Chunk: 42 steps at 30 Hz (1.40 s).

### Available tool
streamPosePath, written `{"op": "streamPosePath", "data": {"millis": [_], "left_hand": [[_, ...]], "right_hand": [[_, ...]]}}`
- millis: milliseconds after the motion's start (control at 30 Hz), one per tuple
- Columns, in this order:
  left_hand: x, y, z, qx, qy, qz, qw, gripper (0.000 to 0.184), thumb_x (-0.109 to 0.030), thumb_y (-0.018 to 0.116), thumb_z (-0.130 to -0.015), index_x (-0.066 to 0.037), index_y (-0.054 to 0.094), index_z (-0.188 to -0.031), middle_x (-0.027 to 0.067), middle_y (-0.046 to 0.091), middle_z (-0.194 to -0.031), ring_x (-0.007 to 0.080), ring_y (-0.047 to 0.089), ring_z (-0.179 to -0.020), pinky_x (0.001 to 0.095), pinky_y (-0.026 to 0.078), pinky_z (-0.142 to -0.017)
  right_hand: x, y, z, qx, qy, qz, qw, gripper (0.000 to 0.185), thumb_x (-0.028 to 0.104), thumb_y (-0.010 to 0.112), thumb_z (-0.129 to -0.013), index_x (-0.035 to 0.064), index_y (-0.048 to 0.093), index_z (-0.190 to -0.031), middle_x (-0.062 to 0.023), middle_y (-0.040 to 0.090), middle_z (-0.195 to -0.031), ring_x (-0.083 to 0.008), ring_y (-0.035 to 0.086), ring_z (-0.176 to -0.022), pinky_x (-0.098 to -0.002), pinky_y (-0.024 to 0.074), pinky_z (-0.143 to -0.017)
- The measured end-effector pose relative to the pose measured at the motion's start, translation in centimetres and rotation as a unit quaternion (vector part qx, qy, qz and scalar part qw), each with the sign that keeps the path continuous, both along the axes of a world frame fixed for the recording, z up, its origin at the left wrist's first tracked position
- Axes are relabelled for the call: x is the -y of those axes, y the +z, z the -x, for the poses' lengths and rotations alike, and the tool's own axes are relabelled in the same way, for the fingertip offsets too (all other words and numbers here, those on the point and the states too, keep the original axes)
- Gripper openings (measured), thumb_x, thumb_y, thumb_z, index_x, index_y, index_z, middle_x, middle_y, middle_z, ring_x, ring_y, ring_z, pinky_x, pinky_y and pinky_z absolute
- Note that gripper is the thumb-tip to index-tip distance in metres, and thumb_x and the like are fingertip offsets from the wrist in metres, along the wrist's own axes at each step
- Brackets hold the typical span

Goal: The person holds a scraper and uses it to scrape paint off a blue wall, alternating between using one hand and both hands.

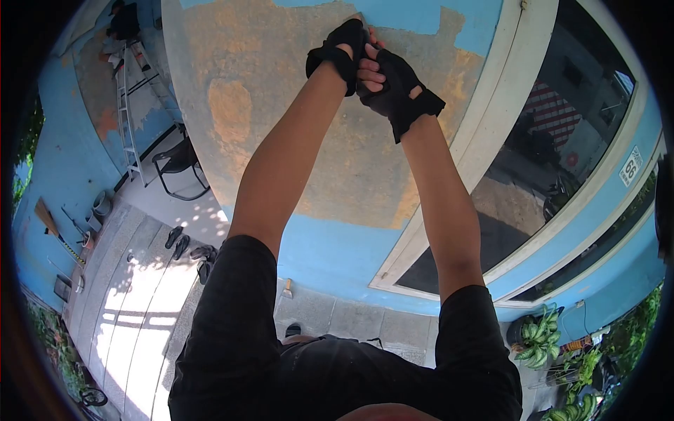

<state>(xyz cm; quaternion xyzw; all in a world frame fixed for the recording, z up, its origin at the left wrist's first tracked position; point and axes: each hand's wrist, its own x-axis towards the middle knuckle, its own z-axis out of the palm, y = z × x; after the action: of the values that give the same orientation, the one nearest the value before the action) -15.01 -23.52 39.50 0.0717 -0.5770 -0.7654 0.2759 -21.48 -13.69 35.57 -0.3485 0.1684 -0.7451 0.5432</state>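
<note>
Both arms reach up to a wall whose bare grey-brown patch is edged by blue paint. My left hand, in a black fingerless glove, is closed high on the patch, beside the upper blue edge. Right against it, my right hand wears a matching glove and has its fingers curled. A small brownish edge of something shows just above the left hand; the hands hide the rest, so I cannot make out what they hold.
A person is on a ladder at the upper left. Below stands a black chair, with sandals on the floor. A scraper or brush lies at the wall's base. A framed window is right; plants lower right.
</note>
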Motion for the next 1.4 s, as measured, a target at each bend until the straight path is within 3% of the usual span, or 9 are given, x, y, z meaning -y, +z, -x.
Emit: {"op": "streamPosePath", "data": {"millis": [167, 500, 567, 667, 767, 1000, 1133, 1233, 1400], "left_hand": [[1.7, -1.0, 2.3, -0.044, -0.052, -0.039, 0.997, 0.030, -0.039, 0.048, -0.096, -0.012, 0.053, -0.086, -0.0022, 0.055, -0.068, 0.0134, 0.060, -0.069, 0.0301, 0.053, -0.055], [0.1, -1.9, 2.8, -0.013, -0.011, 0.004, 1.000, 0.032, -0.043, 0.045, -0.096, -0.014, 0.054, -0.088, 0.0004, 0.060, -0.074, 0.0160, 0.059, -0.063, 0.0300, 0.051, -0.048], [0.0, -1.9, 2.9, -0.071, -0.037, -0.032, 0.996, 0.033, -0.045, 0.045, -0.095, -0.014, 0.054, -0.088, 0.0006, 0.061, -0.075, 0.0161, 0.058, -0.061, 0.0305, 0.051, -0.046], [-2.9, -1.0, -1.1, 0.021, -0.012, -0.013, 1.000, 0.033, -0.040, 0.045, -0.097, -0.010, 0.053, -0.087, 0.0010, 0.059, -0.072, 0.0183, 0.060, -0.066, 0.0306, 0.053, -0.060], [0.2, -3.2, 5.0, -0.089, -0.040, -0.054, 0.994, 0.034, -0.040, 0.044, -0.098, -0.010, 0.052, -0.086, 0.0010, 0.059, -0.072, 0.0184, 0.060, -0.066, 0.0302, 0.054, -0.060], [-2.7, -1.8, 1.2, -0.008, -0.031, -0.065, 0.997, 0.036, -0.041, 0.045, -0.098, -0.009, 0.054, -0.086, 0.0021, 0.056, -0.068, 0.0191, 0.061, -0.068, 0.0314, 0.054, -0.060], [0.1, -1.6, 4.7, -0.094, 0.003, -0.040, 0.995, 0.039, -0.044, 0.044, -0.098, -0.009, 0.053, -0.083, 0.0010, 0.055, -0.066, 0.0181, 0.060, -0.064, 0.0298, 0.053, -0.056], [3.1, 0.0, 6.0, -0.088, -0.049, -0.064, 0.993, 0.038, -0.043, 0.044, -0.098, -0.009, 0.054, -0.084, 0.0013, 0.055, -0.066, 0.0188, 0.061, -0.067, 0.0307, 0.054, -0.058], [-0.1, -1.8, 3.0, -0.070, -0.008, -0.025, 0.997, 0.033, -0.039, 0.043, -0.098, -0.010, 0.053, -0.085, 0.0012, 0.059, -0.069, 0.0184, 0.060, -0.066, 0.0315, 0.054, -0.060]], "right_hand": [[-0.7, -0.7, -0.8, 0.004, -0.029, -0.012, 0.999, 0.018, 0.013, 0.048, -0.099, 0.0272, 0.059, -0.102, 0.0023, 0.043, -0.063, -0.0075, 0.037, -0.046, -0.0206, 0.0286, -0.037], [-1.6, -1.3, 0.0, 0.003, -0.036, -0.017, 0.999, 0.012, 0.015, 0.048, -0.100, 0.0216, 0.057, -0.095, 0.0022, 0.043, -0.061, -0.0081, 0.037, -0.043, -0.0210, 0.0290, -0.035], [-1.8, -0.9, -0.2, -0.016, -0.019, -0.013, 1.000, 0.010, 0.014, 0.048, -0.099, 0.0200, 0.054, -0.094, 0.0020, 0.044, -0.061, -0.0080, 0.037, -0.043, -0.0206, 0.0298, -0.035], [-2.4, -1.0, 0.2, -0.001, -0.021, -0.018, 1.000, 0.009, 0.013, 0.050, -0.098, 0.0194, 0.055, -0.094, 0.0021, 0.043, -0.061, -0.0078, 0.037, -0.044, -0.0206, 0.0296, -0.035], [-2.7, -1.1, 0.3, -0.005, -0.032, -0.023, 0.999, 0.010, 0.013, 0.051, -0.098, 0.0196, 0.057, -0.093, 0.0025, 0.043, -0.061, -0.0077, 0.036, -0.044, -0.0206, 0.0290, -0.036], [-3.0, -1.0, 1.0, -0.003, -0.010, -0.032, 0.999, 0.016, 0.012, 0.051, -0.098, 0.0233, 0.057, -0.088, 0.0025, 0.044, -0.061, -0.0089, 0.037, -0.046, -0.0219, 0.0293, -0.039], [-2.4, -0.6, 0.8, -0.014, -0.043, -0.041, 0.998, 0.009, 0.011, 0.052, -0.097, 0.0187, 0.056, -0.095, 0.0017, 0.045, -0.062, -0.0079, 0.037, -0.044, -0.0211, 0.0280, -0.036], [-0.9, 1.1, 0.5, -0.009, -0.029, -0.031, 0.999, 0.012, 0.011, 0.052, -0.097, 0.0211, 0.058, -0.097, 0.0016, 0.044, -0.061, -0.0082, 0.037, -0.044, -0.0212, 0.0277, -0.036], [-1.9, -0.5, 0.2, 0.008, -0.030, -0.043, 0.999, 0.014, 0.009, 0.052, -0.097, 0.0215, 0.057, -0.094, 0.0020, 0.044, -0.061, -0.0084, 0.038, -0.044, -0.0215, 0.0278, -0.036]]}}
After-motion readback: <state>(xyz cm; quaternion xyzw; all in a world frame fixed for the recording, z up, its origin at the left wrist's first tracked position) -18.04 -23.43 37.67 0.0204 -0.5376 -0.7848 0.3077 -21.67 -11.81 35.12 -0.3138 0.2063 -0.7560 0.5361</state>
